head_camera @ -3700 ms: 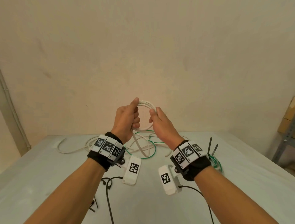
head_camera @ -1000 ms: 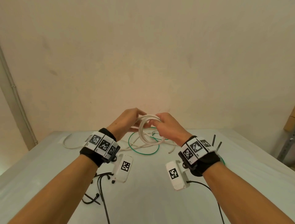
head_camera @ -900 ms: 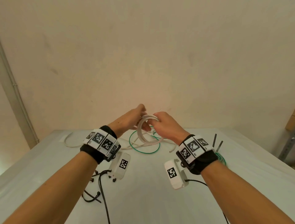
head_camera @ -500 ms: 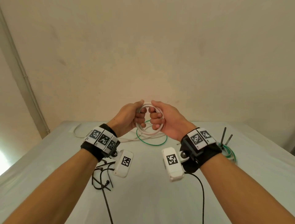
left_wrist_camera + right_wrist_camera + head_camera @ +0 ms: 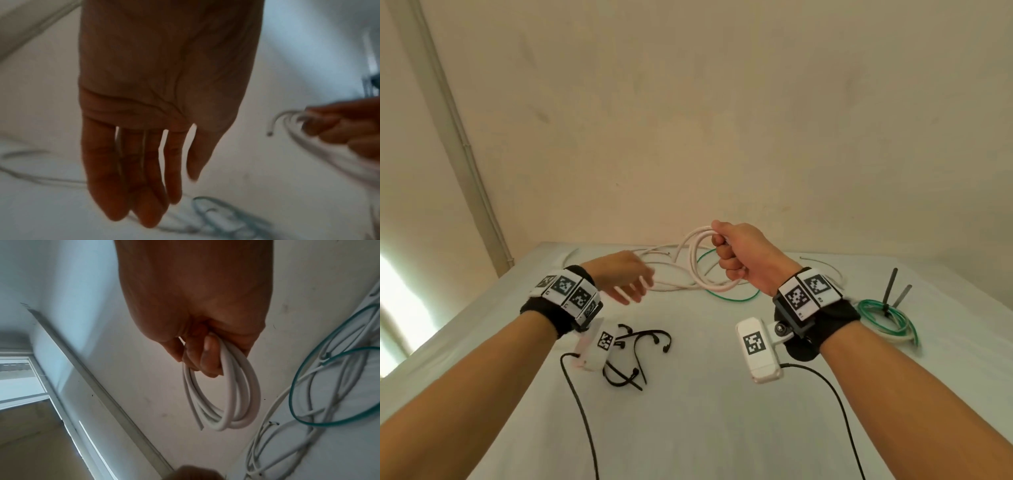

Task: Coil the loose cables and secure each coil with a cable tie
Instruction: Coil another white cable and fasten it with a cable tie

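A small coil of white cable [image 5: 693,260] [image 5: 224,395] hangs in the air above the table, and my right hand [image 5: 736,255] [image 5: 205,353] grips its side in a fist. My left hand [image 5: 631,281] [image 5: 144,170] is to the left and lower, blurred, with fingers straight and nothing in it. Several black cable ties [image 5: 640,353] lie on the white table [image 5: 705,411] just under my left wrist. Loose white cables [image 5: 664,270] and a loose green cable [image 5: 732,297] lie on the table behind the coil.
A tied green and white coil [image 5: 887,320] with black tie ends sticking up lies at the right of the table. A bare wall stands close behind the table's far edge. Black leads run from the wrist cameras over the near table.
Half a second ago both hands held the white coil. My left hand has let go and dropped down and left; my right hand keeps the coil.
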Demonstrator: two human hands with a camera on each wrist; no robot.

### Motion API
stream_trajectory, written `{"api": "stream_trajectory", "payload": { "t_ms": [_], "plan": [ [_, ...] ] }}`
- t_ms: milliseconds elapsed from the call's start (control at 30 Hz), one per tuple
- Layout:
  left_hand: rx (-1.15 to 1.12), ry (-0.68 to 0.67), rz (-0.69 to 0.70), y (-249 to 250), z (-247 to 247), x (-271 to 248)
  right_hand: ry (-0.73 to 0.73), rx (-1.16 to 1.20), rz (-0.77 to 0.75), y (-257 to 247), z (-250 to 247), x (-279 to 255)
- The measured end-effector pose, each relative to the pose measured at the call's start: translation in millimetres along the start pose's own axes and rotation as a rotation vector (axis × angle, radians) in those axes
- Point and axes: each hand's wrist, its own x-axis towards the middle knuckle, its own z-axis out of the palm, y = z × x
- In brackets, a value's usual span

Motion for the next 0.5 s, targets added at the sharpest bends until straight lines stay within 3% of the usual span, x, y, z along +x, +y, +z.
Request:
{"api": "stream_trajectory", "payload": {
  "t_ms": [100,167,300,500],
  "plan": [
    [0.445,0.018,-0.141,-30.6,-5.7,4.5,0.038,0.001,0.013,6.7,3.8,4.3],
    [0.591,0.014,-0.200,-46.0,-5.3,5.5,0.053,0.004,0.027,9.8,7.1,7.2],
    [0.584,0.037,-0.230,-70.9,-1.8,15.2,0.058,0.015,0.045,14.6,11.6,12.7],
    [0.425,0.128,-0.142,-74.1,-5.7,20.5,0.057,0.018,0.055,20.1,15.2,16.2]
  ]
}}
